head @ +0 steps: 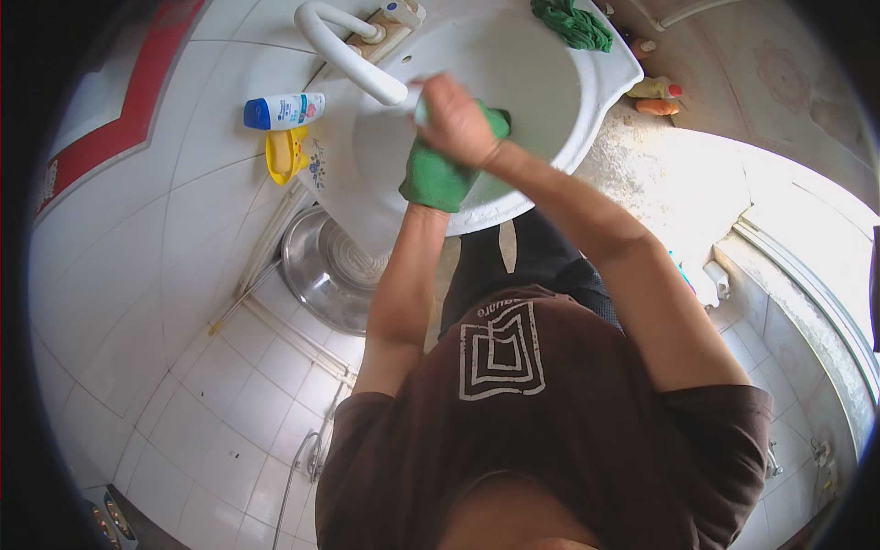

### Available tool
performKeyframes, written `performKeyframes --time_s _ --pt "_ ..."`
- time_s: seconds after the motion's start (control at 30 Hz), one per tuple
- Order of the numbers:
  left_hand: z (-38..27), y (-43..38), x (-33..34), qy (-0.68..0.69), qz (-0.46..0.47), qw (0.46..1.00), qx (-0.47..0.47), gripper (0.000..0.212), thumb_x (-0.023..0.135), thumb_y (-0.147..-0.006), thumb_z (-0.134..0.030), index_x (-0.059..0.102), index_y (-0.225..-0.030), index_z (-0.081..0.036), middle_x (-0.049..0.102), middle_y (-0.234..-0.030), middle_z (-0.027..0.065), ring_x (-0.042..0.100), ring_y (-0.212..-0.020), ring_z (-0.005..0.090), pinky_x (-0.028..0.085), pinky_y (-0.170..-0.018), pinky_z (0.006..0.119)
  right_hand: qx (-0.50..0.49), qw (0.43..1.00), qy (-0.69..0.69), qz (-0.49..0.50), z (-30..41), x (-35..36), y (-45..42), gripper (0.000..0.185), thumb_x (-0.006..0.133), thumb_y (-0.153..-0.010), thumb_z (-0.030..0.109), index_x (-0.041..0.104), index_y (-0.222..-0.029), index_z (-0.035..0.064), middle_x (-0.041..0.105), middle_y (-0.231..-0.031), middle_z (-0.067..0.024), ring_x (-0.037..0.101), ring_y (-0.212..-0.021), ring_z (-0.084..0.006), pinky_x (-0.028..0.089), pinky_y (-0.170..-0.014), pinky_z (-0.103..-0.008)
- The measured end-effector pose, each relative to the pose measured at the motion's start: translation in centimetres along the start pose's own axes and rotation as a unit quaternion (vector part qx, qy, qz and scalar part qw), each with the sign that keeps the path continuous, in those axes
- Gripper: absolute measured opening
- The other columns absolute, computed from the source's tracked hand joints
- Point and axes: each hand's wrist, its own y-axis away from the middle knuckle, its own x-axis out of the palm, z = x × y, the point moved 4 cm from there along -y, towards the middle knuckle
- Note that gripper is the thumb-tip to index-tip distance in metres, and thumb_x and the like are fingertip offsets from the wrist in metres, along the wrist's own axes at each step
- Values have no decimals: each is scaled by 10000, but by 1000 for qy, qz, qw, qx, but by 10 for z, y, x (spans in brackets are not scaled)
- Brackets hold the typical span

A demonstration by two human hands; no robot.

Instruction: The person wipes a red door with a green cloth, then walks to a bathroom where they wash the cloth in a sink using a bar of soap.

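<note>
My left hand (440,175) is covered by a green cloth or fabric mitt (430,189) over the washbasin (385,206); its fingers are hidden. Across the upper part of the green fabric lies my right hand (457,124), blurred and curled around a small pale object (421,111), perhaps soap. Just beyond the hands, the white curved faucet (392,89) ends near my right fingertips. Another green cloth (574,24) lies crumpled on the basin's far right rim.
A shampoo bottle (285,111) and a yellow soap dish (300,161) holding a bar of soap (282,152) are left of the basin. Below stands a metal bowl (302,275). Several bottles (650,87) lie beyond the basin's right side.
</note>
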Motion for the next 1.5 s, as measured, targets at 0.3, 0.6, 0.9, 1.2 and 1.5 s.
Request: performKeyframes --time_s 0.3,0.6,0.9,1.2,1.5 --pt "1 10 11 -53 -70 992 -87 344 374 -925 -274 405 -1208 -82 453 -1204 72 416 -1118 179 329 -954 328 -166 916 -37 363 40 61 9 332 538 -718 112 558 -1047 148 572 -963 -123 601 -811 -328 513 -674 -414" --pt "-3 16 14 -90 -92 983 -130 311 382 -912 -272 442 -1158 -92 484 -1139 72 452 -1051 188 357 -906 333 -255 912 1 321 114 42 41 339 553 -743 166 547 -1080 130 543 -825 -112 620 -743 -315 520 -604 -426" --pt "-8 18 17 -124 -97 973 -166 283 389 -900 -270 479 -1109 -102 515 -1073 72 488 -985 197 385 -857 338 -170 926 -47 334 98 50 25 444 588 -681 116 554 -1121 166 567 -950 -97 624 -781 -298 522 -628 -408" --pt "-24 6 49 -518 -32 841 -151 227 430 -846 -245 525 -1007 -116 545 -946 67 524 -864 211 410 -769 350 253 956 -125 74 -21 -36 -2 299 579 -788 93 505 -1078 98 567 -814 -122 584 -790 -282 455 -711 -391" --pt "-71 10 26 -899 -26 429 81 190 469 -814 -211 527 -935 -77 520 -834 8 539 -767 202 449 -698 353 109 982 -121 100 38 -1 87 340 591 -715 -27 427 -1009 18 519 -921 -167 539 -823 -361 451 -734 -386"
